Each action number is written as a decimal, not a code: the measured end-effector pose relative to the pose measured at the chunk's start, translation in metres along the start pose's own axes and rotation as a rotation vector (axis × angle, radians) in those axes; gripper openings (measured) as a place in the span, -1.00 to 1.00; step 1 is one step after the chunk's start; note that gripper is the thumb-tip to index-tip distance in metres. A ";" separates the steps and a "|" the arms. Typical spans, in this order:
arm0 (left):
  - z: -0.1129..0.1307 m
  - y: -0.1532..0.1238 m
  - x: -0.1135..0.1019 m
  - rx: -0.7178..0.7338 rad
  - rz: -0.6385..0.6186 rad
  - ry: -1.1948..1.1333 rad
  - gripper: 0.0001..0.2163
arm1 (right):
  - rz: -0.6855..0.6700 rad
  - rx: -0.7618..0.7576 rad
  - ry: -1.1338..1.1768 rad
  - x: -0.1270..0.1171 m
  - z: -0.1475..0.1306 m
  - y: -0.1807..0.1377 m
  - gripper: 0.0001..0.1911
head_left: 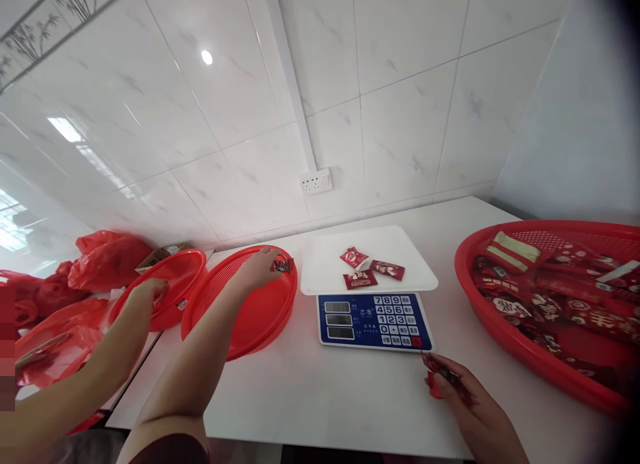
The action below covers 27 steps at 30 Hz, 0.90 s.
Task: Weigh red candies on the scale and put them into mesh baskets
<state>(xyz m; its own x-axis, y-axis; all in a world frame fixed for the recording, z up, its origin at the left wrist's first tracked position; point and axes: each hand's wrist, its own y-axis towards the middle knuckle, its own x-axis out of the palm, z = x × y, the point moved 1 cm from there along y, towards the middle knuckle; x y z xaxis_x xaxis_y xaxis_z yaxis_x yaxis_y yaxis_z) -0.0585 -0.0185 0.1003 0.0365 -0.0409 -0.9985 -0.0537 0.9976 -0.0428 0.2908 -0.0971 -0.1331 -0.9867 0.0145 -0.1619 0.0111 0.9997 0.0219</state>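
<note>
My left hand (259, 267) reaches over the far right rim of a red plastic basket (235, 351), its fingers closed on a small dark red snack packet (283, 265). Near the table's front, my right hand (473, 404) grips several small red snack packets (443, 376), just below the lower right corner of a digital scale (376, 321). Three red snack packets (360, 279) lie on the scale's white tray (320, 251). The figures on the scale's displays are too faint to read.
To the right, a large red basket (473, 311) holds many wrapped snacks. A co-worker's hand (155, 294) is inside another red basket (193, 257) on the left. Red plastic bags (107, 261) and a cardboard box (160, 254) lie beyond. A wall socket (316, 182) is behind the table.
</note>
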 end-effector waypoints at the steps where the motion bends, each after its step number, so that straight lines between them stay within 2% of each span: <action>1: 0.003 -0.002 0.003 0.018 -0.022 -0.016 -0.55 | -0.017 0.002 -0.005 0.000 0.001 0.000 -0.54; 4: 0.029 0.006 0.020 0.166 -0.088 -0.102 -0.35 | -0.011 0.007 -0.018 -0.001 -0.002 0.001 -0.54; 8: 0.085 0.036 0.055 0.450 -0.155 -0.215 -0.25 | 0.051 -0.001 -0.021 0.002 -0.009 -0.001 -0.54; 13: 0.134 0.073 0.086 0.577 -0.201 -0.145 -0.25 | 0.105 -0.050 -0.040 0.005 -0.009 -0.004 -0.55; 17: 0.153 0.088 0.092 0.708 -0.056 0.017 -0.45 | 0.114 -0.100 -0.086 0.006 -0.006 -0.004 -0.56; 20: 0.160 0.094 0.091 0.759 0.046 0.108 -0.52 | 0.110 -0.114 -0.090 0.006 -0.006 -0.004 -0.56; 27: 0.164 0.099 0.096 0.646 0.112 0.170 -0.52 | 0.076 -0.101 -0.068 0.006 -0.009 -0.005 -0.57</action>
<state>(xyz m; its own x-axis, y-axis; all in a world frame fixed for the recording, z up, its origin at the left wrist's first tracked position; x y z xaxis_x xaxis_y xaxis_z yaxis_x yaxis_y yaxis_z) 0.1036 0.0853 0.0057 -0.0953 0.1089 -0.9895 0.5610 0.8270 0.0370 0.2831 -0.1021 -0.1254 -0.9702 0.0953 -0.2226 0.0660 0.9886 0.1354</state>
